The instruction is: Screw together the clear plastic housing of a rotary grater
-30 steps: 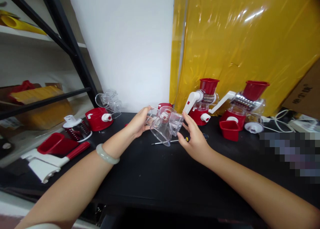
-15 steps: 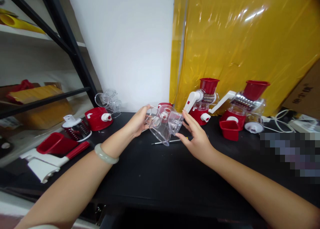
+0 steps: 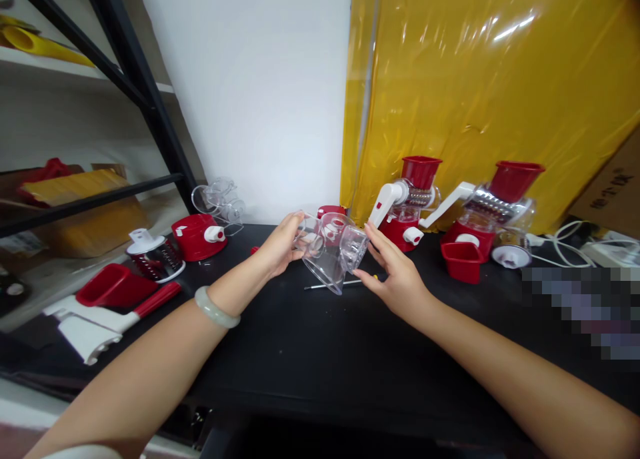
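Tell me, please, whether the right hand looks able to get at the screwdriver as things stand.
Probably not straight away: the right hand is occupied with the clear plastic part, though the screwdriver lies close by on the black table.

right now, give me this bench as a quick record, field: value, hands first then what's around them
left hand: grips one end of the clear plastic housing
right hand: fingers and thumb on the housing's other end
left wrist: pale bangle
below the housing in view: screwdriver, partly hidden
left side: red base, grater drum, red hopper
right side: two assembled graters with white cranks, loose red cup
surface: black table
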`<state>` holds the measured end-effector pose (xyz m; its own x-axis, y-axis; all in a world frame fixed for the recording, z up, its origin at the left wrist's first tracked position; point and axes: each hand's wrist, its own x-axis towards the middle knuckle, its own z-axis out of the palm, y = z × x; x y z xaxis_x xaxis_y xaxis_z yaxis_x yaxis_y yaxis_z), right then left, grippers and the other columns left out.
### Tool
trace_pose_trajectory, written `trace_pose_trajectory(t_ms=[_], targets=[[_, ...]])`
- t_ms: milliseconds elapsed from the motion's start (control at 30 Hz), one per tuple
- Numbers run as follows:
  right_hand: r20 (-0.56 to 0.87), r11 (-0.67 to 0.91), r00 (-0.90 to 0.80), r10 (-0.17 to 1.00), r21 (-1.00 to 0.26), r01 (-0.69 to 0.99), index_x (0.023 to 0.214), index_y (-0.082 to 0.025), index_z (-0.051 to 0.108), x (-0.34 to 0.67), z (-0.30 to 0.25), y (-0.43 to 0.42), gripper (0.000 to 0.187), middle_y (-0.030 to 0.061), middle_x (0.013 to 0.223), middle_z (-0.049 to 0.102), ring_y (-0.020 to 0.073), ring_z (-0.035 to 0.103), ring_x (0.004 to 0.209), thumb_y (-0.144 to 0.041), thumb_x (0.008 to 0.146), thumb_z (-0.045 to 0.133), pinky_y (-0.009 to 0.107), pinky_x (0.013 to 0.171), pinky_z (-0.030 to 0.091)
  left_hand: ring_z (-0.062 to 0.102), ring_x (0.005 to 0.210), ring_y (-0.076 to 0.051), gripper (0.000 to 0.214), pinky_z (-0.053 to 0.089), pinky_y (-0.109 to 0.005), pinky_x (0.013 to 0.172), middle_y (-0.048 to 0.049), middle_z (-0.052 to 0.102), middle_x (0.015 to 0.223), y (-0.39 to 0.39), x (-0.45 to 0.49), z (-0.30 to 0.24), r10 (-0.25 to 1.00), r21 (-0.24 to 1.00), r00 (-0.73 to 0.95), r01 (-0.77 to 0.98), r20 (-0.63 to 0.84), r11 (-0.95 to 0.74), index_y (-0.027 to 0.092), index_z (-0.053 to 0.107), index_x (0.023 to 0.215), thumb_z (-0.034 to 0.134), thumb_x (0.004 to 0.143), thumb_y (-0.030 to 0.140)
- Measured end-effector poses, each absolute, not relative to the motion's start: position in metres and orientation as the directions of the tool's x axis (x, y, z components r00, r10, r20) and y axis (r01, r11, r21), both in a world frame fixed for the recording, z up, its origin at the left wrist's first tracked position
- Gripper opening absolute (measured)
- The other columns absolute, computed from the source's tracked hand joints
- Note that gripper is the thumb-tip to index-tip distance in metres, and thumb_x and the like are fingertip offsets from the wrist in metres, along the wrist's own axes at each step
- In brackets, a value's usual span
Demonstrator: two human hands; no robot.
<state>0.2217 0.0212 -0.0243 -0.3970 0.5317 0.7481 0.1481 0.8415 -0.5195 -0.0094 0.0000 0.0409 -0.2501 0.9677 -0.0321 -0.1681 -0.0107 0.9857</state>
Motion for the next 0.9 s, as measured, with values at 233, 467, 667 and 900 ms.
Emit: trace_pose_trajectory(t_ms=[233,467,667,900], targets=[[0.742,0.841,-0.405,0.534,-0.513,0.168,0.154,-0.034,0.031,0.220,-0.024,0.021,0.080,0.0079,0.161,0.034,0.0274,0.036,0.146,-0.019,0.084,0.069,0.052,0.116,0.037,0.057,0.059,-0.012,0.021,0.060,-0.033,0.062,0.0000,0.052,0.074,0.001,-0.012,0.039,0.976,0.991,-0.218,-0.130,-0.021,-0.008,0.023,0.058,0.100,0.055,0.090,0.041],[0.737,0.841,-0.407,0.540,-0.493,0.223,0.154,-0.033,0.026,0.217,-0.029,0.023,0.086,0.0099,0.159,0.032,0.0288,0.033,0.146,-0.012,0.081,0.066,0.054,0.117,0.035,0.058,0.059,-0.012,0.024,0.057,-0.027,0.058,0.0001,0.055,0.073,0.003,-0.014,0.034,0.978,0.996,-0.208,-0.085,-0.010,-0.008,0.024,0.060,0.101,0.056,0.088,0.044],[0.740,0.847,-0.413,0.531,-0.462,0.261,0.155,-0.028,0.022,0.214,-0.031,0.023,0.087,0.0148,0.156,0.032,0.0307,0.032,0.146,-0.011,0.080,0.063,0.056,0.116,0.035,0.059,0.060,-0.013,0.024,0.056,-0.027,0.058,0.0003,0.055,0.073,0.004,-0.014,0.034,0.978,0.997,-0.210,-0.072,-0.005,-0.011,0.025,0.060,0.101,0.057,0.087,0.044],[0.736,0.841,-0.407,0.541,-0.458,0.289,0.156,-0.026,0.018,0.210,-0.037,0.024,0.089,0.0149,0.159,0.029,0.0312,0.029,0.148,-0.011,0.080,0.061,0.055,0.117,0.036,0.061,0.061,-0.013,0.026,0.056,-0.025,0.055,0.0003,0.055,0.074,0.006,-0.016,0.032,0.976,0.997,-0.218,-0.072,0.002,-0.019,0.025,0.060,0.102,0.059,0.086,0.045]])
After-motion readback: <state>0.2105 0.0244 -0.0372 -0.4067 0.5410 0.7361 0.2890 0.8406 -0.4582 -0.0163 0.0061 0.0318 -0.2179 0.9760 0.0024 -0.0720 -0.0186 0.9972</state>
